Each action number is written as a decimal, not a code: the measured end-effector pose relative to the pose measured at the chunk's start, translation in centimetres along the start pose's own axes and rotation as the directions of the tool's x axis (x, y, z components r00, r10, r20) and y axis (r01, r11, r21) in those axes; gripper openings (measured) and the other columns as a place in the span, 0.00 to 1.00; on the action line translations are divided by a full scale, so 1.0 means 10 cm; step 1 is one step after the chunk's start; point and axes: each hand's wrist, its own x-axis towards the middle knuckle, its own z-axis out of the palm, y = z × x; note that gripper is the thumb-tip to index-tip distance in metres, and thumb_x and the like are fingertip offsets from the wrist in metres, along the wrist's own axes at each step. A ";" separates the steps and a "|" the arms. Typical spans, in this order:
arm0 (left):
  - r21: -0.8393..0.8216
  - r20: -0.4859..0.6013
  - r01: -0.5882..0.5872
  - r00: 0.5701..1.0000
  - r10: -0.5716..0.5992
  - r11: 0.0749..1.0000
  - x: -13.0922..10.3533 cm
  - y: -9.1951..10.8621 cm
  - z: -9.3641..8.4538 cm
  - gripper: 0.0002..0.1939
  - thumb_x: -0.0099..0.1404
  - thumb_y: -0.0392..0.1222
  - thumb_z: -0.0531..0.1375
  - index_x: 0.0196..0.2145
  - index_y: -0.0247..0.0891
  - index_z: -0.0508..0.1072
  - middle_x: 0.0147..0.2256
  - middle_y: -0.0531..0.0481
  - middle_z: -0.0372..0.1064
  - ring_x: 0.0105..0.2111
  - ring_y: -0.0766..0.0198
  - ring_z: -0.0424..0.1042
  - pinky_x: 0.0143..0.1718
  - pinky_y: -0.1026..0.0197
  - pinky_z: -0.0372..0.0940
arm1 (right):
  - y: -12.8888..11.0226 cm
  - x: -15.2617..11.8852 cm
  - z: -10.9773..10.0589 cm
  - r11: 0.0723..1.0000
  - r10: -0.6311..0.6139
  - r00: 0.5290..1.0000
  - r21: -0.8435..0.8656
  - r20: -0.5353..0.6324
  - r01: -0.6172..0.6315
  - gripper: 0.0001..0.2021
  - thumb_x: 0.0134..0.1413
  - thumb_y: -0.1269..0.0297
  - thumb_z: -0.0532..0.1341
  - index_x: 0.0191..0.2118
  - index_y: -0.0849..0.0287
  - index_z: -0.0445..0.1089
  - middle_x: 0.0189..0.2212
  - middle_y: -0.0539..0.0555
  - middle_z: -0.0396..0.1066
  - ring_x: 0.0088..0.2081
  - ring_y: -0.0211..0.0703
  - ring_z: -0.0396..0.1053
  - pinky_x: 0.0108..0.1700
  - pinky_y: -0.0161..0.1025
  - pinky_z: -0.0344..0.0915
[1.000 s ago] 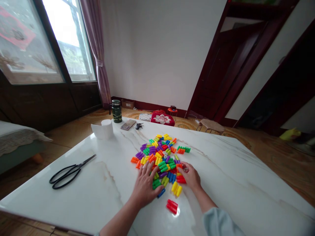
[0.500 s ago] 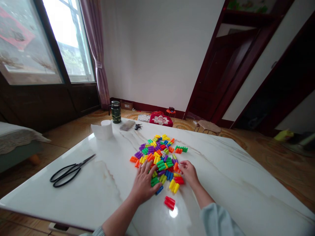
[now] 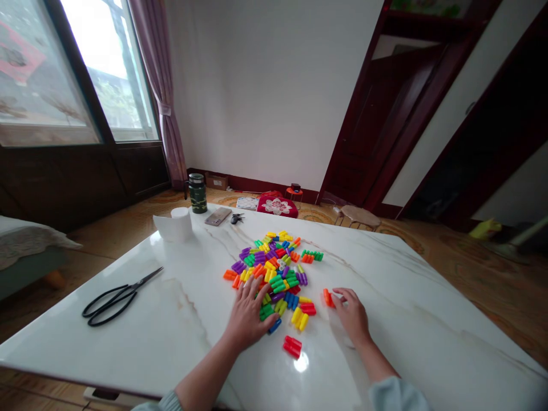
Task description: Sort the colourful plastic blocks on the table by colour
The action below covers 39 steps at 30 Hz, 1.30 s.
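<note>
A heap of small plastic building blocks [image 3: 278, 257], shaped like joined tubes in many colours, is spread over the marble-topped table. My left hand [image 3: 250, 314] lies with fingers spread on the heap's near left side, touching green and yellow blocks. To the right of the heap, my right hand [image 3: 351, 313] pinches an orange block [image 3: 327, 298] between thumb and fingers, at or just above the tabletop. A red block [image 3: 292, 346] lies apart at the near side, below a yellow block [image 3: 299, 319]. A green block [image 3: 312, 255] sits at the heap's far right.
Black-handled scissors [image 3: 122, 297] lie on the left of the white table [image 3: 411, 297]. Along its far left side stand a paper roll [image 3: 175, 225] and a dark flask [image 3: 197, 194], with a phone [image 3: 218, 216] and keys [image 3: 236, 218] beside them. A stool [image 3: 358, 217] stands beyond the table.
My right hand has moved right, away from the heap, carrying the orange block out with it. My left hand stays on the heap. The view has shifted slightly.
</note>
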 end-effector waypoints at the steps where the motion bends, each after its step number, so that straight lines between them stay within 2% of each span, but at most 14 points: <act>1: 0.002 0.004 0.001 1.000 -0.001 1.000 0.00 0.00 0.00 0.35 0.61 0.57 0.60 0.63 0.47 0.59 0.67 0.46 0.48 0.67 0.42 0.45 0.64 0.36 0.47 | 0.02 -0.04 -0.02 0.998 -0.045 0.999 -0.041 0.028 0.046 0.18 0.49 0.50 0.59 0.40 0.56 0.75 0.43 0.59 0.73 0.40 0.48 0.70 0.47 0.45 0.66; 4: 0.006 0.004 -0.004 1.000 0.004 1.000 0.00 0.00 0.01 0.35 0.61 0.56 0.60 0.63 0.47 0.59 0.67 0.46 0.48 0.67 0.42 0.45 0.64 0.36 0.46 | 0.07 -0.11 -0.04 0.983 -0.131 0.975 -0.103 0.180 0.151 0.19 0.49 0.55 0.61 0.47 0.53 0.74 0.49 0.57 0.72 0.50 0.52 0.67 0.55 0.48 0.63; 6: 0.008 -0.005 -0.007 1.000 0.007 1.000 0.00 0.00 0.01 0.35 0.61 0.56 0.60 0.63 0.46 0.60 0.67 0.46 0.48 0.67 0.43 0.45 0.65 0.37 0.47 | 0.10 -0.12 -0.03 0.971 -0.186 0.952 -0.102 0.242 0.215 0.18 0.52 0.58 0.59 0.49 0.53 0.73 0.49 0.56 0.72 0.50 0.51 0.67 0.55 0.49 0.63; 12: 0.018 -0.016 -0.001 1.000 0.001 1.000 0.00 0.01 0.02 0.34 0.61 0.56 0.60 0.63 0.47 0.60 0.67 0.47 0.50 0.67 0.43 0.46 0.65 0.37 0.47 | 0.08 -0.05 0.08 0.940 -0.295 0.940 -0.126 0.169 0.318 0.14 0.62 0.60 0.52 0.46 0.54 0.72 0.46 0.57 0.72 0.48 0.48 0.68 0.52 0.46 0.66; 15: 0.022 -0.004 -0.001 1.000 0.001 1.000 0.00 0.01 0.01 0.34 0.62 0.57 0.59 0.63 0.48 0.60 0.67 0.47 0.48 0.67 0.44 0.46 0.64 0.37 0.47 | 0.02 -0.04 0.12 0.922 -0.315 0.932 -0.176 0.179 0.345 0.13 0.59 0.57 0.57 0.47 0.55 0.70 0.47 0.57 0.71 0.49 0.49 0.67 0.53 0.46 0.65; 17: 0.023 0.001 0.000 1.000 0.000 1.000 0.00 0.01 0.00 0.34 0.62 0.57 0.60 0.63 0.48 0.60 0.67 0.47 0.48 0.67 0.44 0.45 0.64 0.37 0.47 | -0.03 -0.04 0.15 0.912 -0.307 0.933 -0.224 0.185 0.345 0.15 0.54 0.56 0.61 0.46 0.56 0.68 0.45 0.57 0.71 0.48 0.51 0.66 0.52 0.47 0.65; 19: 0.023 0.000 0.000 1.000 0.000 1.000 0.00 0.01 0.00 0.34 0.61 0.56 0.60 0.63 0.47 0.60 0.67 0.47 0.48 0.67 0.43 0.45 0.64 0.37 0.47 | -0.06 -0.04 0.18 0.910 -0.284 0.943 -0.262 0.174 0.322 0.15 0.54 0.55 0.62 0.44 0.56 0.67 0.43 0.57 0.71 0.45 0.51 0.66 0.49 0.46 0.66; 23: 0.027 -0.007 -0.002 1.000 0.002 1.000 0.00 0.01 0.00 0.35 0.61 0.56 0.60 0.64 0.48 0.59 0.67 0.47 0.48 0.67 0.43 0.46 0.64 0.37 0.48 | -0.06 -0.04 0.28 0.918 -0.273 0.953 -0.262 0.128 0.298 0.10 0.59 0.55 0.56 0.40 0.56 0.66 0.39 0.57 0.71 0.43 0.50 0.67 0.48 0.45 0.65; 26: 0.031 -0.006 -0.006 1.000 0.006 1.000 -0.01 0.00 0.02 0.35 0.62 0.56 0.60 0.64 0.47 0.58 0.67 0.47 0.48 0.67 0.43 0.45 0.64 0.36 0.49 | -0.02 0.01 0.33 0.935 -0.272 0.956 -0.203 0.113 0.290 0.11 0.62 0.57 0.51 0.40 0.55 0.67 0.39 0.57 0.71 0.44 0.48 0.68 0.48 0.43 0.65; 29: 0.036 -0.001 -0.013 1.000 0.013 0.999 -0.01 -0.02 0.04 0.35 0.62 0.56 0.59 0.64 0.47 0.58 0.68 0.46 0.47 0.67 0.43 0.44 0.64 0.36 0.48 | -0.01 0.14 0.33 0.964 -0.204 0.969 -0.144 0.136 0.223 0.14 0.63 0.61 0.47 0.37 0.56 0.69 0.37 0.56 0.72 0.41 0.45 0.70 0.46 0.41 0.65; 32: 0.038 -0.008 -0.019 1.000 0.019 0.999 -0.01 -0.02 0.04 0.34 0.63 0.56 0.59 0.64 0.46 0.59 0.68 0.46 0.46 0.67 0.42 0.45 0.64 0.36 0.48 | -0.07 0.29 0.30 0.970 -0.152 0.970 -0.159 0.192 0.183 0.15 0.62 0.64 0.47 0.34 0.56 0.70 0.36 0.55 0.71 0.37 0.42 0.70 0.43 0.38 0.65; 36: 0.033 -0.021 -0.013 1.000 0.014 0.999 -0.01 0.00 0.02 0.35 0.62 0.55 0.60 0.64 0.47 0.59 0.67 0.47 0.47 0.67 0.42 0.46 0.64 0.37 0.49 | -0.21 0.36 0.24 0.954 -0.104 0.967 -0.253 0.233 0.163 0.12 0.59 0.59 0.54 0.41 0.55 0.73 0.42 0.53 0.71 0.35 0.40 0.70 0.38 0.37 0.66; 39: 0.033 -0.004 -0.006 1.000 0.006 0.999 0.00 0.02 -0.01 0.35 0.61 0.56 0.60 0.64 0.48 0.58 0.67 0.47 0.48 0.67 0.42 0.46 0.64 0.36 0.49 | -0.29 0.28 0.21 0.932 -0.143 0.951 -0.287 0.273 0.223 0.15 0.54 0.61 0.58 0.48 0.52 0.73 0.46 0.53 0.70 0.44 0.43 0.70 0.43 0.37 0.66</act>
